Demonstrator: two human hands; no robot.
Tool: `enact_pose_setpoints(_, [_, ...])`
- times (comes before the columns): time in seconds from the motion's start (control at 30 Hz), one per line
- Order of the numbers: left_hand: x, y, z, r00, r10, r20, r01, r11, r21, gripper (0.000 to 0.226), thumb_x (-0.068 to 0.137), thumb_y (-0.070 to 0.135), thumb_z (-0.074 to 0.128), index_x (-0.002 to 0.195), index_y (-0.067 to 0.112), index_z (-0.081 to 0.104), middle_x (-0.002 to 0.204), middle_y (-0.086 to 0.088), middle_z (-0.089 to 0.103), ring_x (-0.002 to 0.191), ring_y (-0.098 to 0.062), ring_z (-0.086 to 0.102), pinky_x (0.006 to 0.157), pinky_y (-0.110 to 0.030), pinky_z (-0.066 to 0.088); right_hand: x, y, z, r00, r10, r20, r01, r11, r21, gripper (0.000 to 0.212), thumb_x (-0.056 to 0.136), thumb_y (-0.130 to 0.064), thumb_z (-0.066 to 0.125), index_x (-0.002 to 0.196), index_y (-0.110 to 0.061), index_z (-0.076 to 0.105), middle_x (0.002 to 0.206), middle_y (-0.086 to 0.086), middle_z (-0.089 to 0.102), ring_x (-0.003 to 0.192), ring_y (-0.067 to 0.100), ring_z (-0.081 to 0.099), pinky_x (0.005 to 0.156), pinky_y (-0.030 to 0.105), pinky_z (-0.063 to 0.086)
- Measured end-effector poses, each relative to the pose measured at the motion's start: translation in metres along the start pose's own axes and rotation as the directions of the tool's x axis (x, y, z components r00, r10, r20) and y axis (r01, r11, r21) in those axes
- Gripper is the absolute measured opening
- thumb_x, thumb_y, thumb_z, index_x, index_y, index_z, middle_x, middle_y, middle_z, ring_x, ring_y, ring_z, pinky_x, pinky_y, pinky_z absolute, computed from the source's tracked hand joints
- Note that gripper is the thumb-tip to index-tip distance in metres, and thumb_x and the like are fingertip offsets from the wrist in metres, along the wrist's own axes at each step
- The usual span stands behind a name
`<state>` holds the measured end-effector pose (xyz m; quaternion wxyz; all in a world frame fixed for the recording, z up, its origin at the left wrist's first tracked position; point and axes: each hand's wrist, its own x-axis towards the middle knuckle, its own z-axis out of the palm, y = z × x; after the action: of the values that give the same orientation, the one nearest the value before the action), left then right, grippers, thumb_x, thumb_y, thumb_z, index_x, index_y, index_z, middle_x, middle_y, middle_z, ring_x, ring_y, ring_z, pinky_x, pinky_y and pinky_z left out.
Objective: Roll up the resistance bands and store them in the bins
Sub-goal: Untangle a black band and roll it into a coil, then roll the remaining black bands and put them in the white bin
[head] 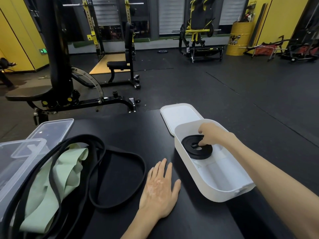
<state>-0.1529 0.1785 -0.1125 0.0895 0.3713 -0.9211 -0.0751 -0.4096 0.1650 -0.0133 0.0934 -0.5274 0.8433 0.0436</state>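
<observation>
With right hand (209, 135) pinching the rolled black band (196, 149) at the white bin's (215, 190) far end, settle coil flat, then ease off slowly, lest it spring loose. Left hand (160, 183) released, flat near the table's (120, 128) front edge.

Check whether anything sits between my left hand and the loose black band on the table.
Nothing visible does. The left hand lies flat beside the loose black band, with only bare table between them.
</observation>
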Motion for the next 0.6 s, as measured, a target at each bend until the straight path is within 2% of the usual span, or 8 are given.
enact_pose_setpoints(0.07, [0.000,0.001,-0.001,0.999,0.037,-0.001,-0.037,0.999,-0.017,0.081,0.086,0.058,-0.001,0.153,0.016,0.020,0.162,-0.004,0.012,0.149,-0.018,0.010,0.119,-0.030,0.002,0.000,0.001,-0.003,1.000,0.004,-0.023,-0.004,1.000,-0.002,0.042,0.081,-0.029,0.069,0.116,-0.006,0.062,0.101,0.008,0.069,0.091,0.028,0.066,0.081,0.036,0.054])
enact_pose_setpoints(0.1, [0.000,0.001,-0.002,0.999,0.036,-0.004,-0.036,0.999,-0.028,0.085,0.083,0.059,-0.006,0.154,0.017,0.012,0.162,-0.003,0.004,0.149,-0.017,0.002,0.118,-0.029,-0.005,-0.001,0.000,-0.005,0.999,0.000,-0.043,0.000,1.000,0.008,0.044,0.083,-0.029,0.066,0.122,-0.009,0.060,0.109,0.007,0.066,0.095,0.027,0.065,0.084,0.036,0.053])
enact_pose_setpoints(0.2, [0.000,0.000,-0.003,0.999,0.038,-0.009,-0.038,0.999,-0.008,0.088,0.079,0.060,-0.011,0.154,0.019,0.008,0.163,-0.002,0.000,0.149,-0.016,-0.002,0.118,-0.028,-0.006,-0.007,-0.005,-0.005,0.993,-0.029,-0.115,0.030,1.000,0.007,0.041,0.092,-0.031,0.055,0.129,-0.015,0.055,0.128,0.003,0.057,0.114,0.026,0.056,0.096,0.036,0.046])
enact_pose_setpoints(0.27, [-0.001,0.000,-0.004,0.999,0.034,0.001,-0.034,0.999,-0.018,0.090,0.077,0.060,-0.013,0.154,0.019,0.006,0.163,-0.001,-0.002,0.149,-0.015,-0.003,0.119,-0.028,-0.005,-0.017,-0.008,-0.002,0.988,-0.038,-0.152,0.043,0.999,0.024,0.034,0.094,-0.031,0.052,0.122,-0.013,0.060,0.122,0.004,0.060,0.113,0.026,0.055,0.096,0.036,0.044])
enact_pose_setpoints(0.33, [-0.001,0.000,-0.005,0.999,0.031,0.014,-0.030,0.998,-0.051,0.092,0.075,0.061,-0.013,0.154,0.020,0.008,0.162,-0.001,-0.001,0.149,-0.015,-0.003,0.118,-0.027,-0.005,-0.031,-0.013,0.001,0.981,-0.056,-0.188,0.066,0.997,0.047,0.030,0.094,-0.029,0.051,0.113,-0.008,0.063,0.110,0.007,0.066,0.103,0.026,0.060,0.089,0.036,0.047])
enact_pose_setpoints(0.43, [-0.001,-0.002,-0.010,0.999,0.042,-0.002,-0.042,0.990,-0.135,0.091,0.077,0.060,-0.008,0.153,0.018,0.020,0.161,-0.001,0.009,0.148,-0.016,0.003,0.120,-0.027,0.002,-0.054,-0.027,-0.002,0.956,-0.081,-0.282,0.110,0.990,0.089,0.031,0.095,-0.026,0.048,0.114,-0.005,0.061,0.105,0.009,0.067,0.097,0.027,0.061,0.083,0.033,0.046])
enact_pose_setpoints(0.53, [-0.004,-0.004,-0.012,0.995,0.055,-0.087,-0.071,0.979,-0.192,0.072,0.089,0.050,0.013,0.139,0.012,0.048,0.150,-0.006,0.038,0.142,-0.020,0.030,0.118,-0.035,0.026,-0.077,-0.046,-0.001,0.888,-0.138,-0.438,0.236,0.955,0.177,0.031,0.095,-0.024,0.049,0.118,-0.008,0.061,0.113,0.007,0.065,0.105,0.026,0.057,0.089,0.037,0.046])
enact_pose_setpoints(0.6, [-0.008,-0.005,-0.016,0.980,0.072,-0.185,-0.106,0.978,-0.180,0.055,0.093,0.040,0.027,0.128,0.012,0.057,0.138,-0.005,0.052,0.131,-0.020,0.046,0.109,-0.035,0.040,-0.090,-0.061,0.004,0.825,-0.207,-0.526,0.352,0.916,0.192,0.026,0.094,-0.023,0.050,0.112,-0.009,0.063,0.106,0.002,0.062,0.106,0.025,0.054,0.087,0.035,0.044])
